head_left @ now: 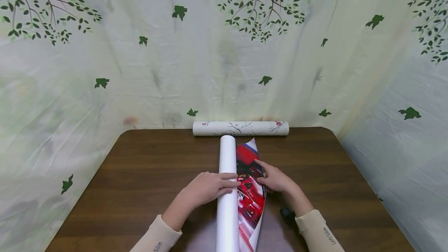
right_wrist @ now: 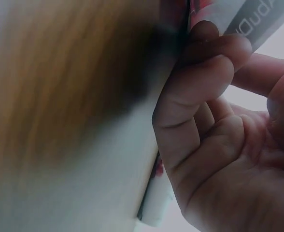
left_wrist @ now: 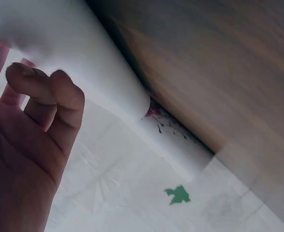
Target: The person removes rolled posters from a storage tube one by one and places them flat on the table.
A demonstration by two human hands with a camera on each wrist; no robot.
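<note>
A rolled poster (head_left: pixel 227 209) lies lengthwise on the table, white on its back. Its free part on the right shows a red printed picture (head_left: pixel 250 197) and curls up along the edge. My left hand (head_left: pixel 210 186) rests across the roll with its fingers extended over the top. In the left wrist view, the left hand (left_wrist: pixel 35 125) is beside the white tube, some fingers bent. At the right edge of the poster, my right hand (head_left: pixel 276 178) pinches the sheet between thumb and fingers. The right wrist view shows curled fingers of the right hand (right_wrist: pixel 214 121) at the printed edge.
A second roll (head_left: pixel 241 128), white with a branch and red blossom pattern, lies crosswise at the back of the brown wooden table (head_left: pixel 157 166). A small black object (head_left: pixel 287 215) sits by the right wrist. Leaf-printed cloth (head_left: pixel 210 57) hangs behind the table.
</note>
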